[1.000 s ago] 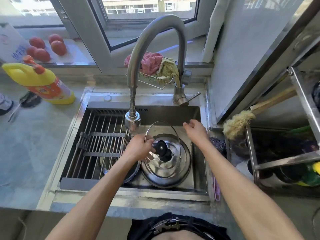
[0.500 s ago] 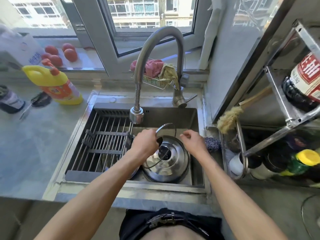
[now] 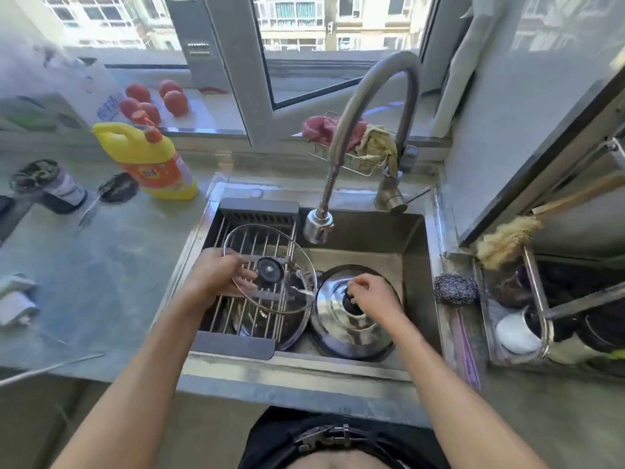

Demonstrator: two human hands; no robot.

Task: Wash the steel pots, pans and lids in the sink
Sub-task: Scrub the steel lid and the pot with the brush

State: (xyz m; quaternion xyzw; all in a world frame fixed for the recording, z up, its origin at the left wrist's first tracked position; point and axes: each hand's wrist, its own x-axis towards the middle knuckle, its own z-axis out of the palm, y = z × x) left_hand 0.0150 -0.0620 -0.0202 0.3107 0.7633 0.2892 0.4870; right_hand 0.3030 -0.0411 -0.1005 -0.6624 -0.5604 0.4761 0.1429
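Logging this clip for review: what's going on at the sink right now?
A person is washing up. The left hand holds a clear glass lid with a black knob over the wire drying rack across the steel sink. The right hand grips the black knob of a domed steel lid in the basin. No water runs from the tap.

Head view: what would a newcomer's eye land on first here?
The glass lid, gripped by the left hand over the sink rack. Beside it, the right hand holds the knob of a steel lid in the basin, and a yellow detergent bottle stands on the counter, left.
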